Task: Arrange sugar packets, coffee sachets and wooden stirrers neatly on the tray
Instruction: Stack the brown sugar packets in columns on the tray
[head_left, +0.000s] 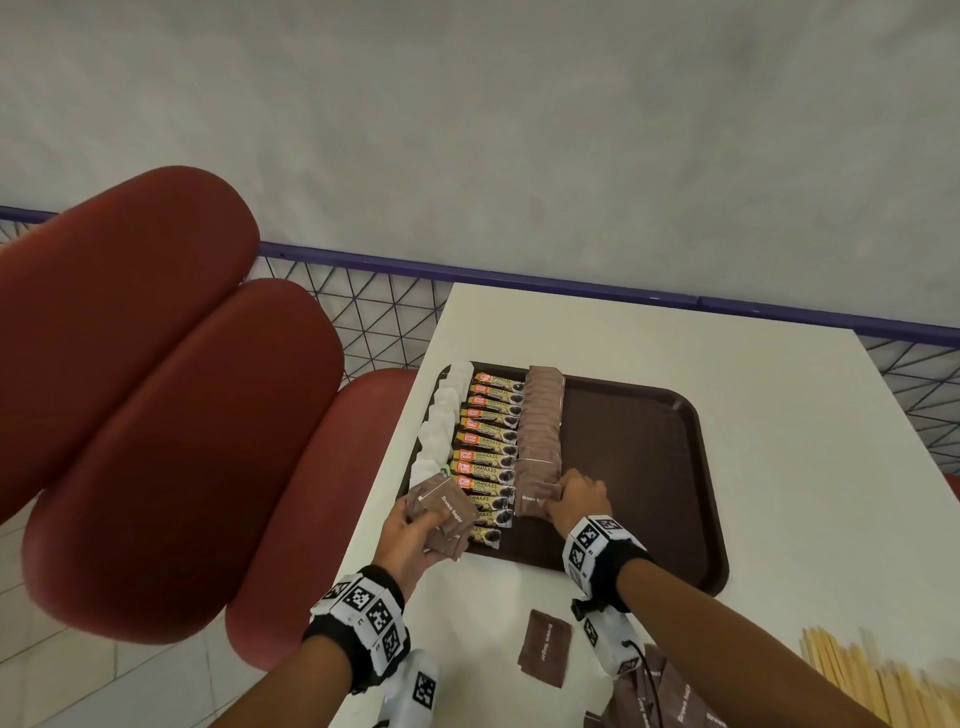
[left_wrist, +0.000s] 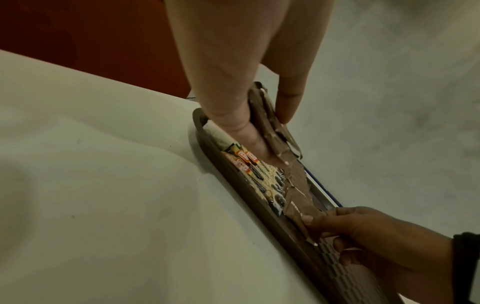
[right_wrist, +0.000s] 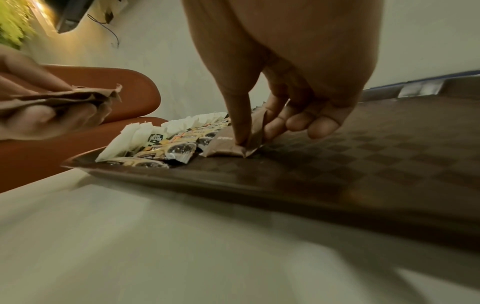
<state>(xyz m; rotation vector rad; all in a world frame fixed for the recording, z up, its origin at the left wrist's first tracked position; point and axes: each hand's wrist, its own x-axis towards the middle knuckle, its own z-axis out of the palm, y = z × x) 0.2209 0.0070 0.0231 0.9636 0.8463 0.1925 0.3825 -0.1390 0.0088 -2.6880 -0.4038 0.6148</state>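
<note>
- Right hand (head_left: 582, 501) pinches a brown sugar packet (head_left: 535, 500) onto the tray (head_left: 649, 467), lower centre, extending the row.
- Left hand (head_left: 410, 540) grasps spare packets (head_left: 444, 514), ready to feed.

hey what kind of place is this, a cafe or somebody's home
Probably a cafe or fast-food dining area, though I can't be sure. A brown serving tray sits on a white table, red padded seating runs beside it, and coffee sachets lie in bulk rows.

white table (head_left: 779, 415) | on it: brown tray (head_left: 696, 467), loose brown sugar packet (head_left: 544, 654), wooden stirrers (head_left: 857, 670)
</note>
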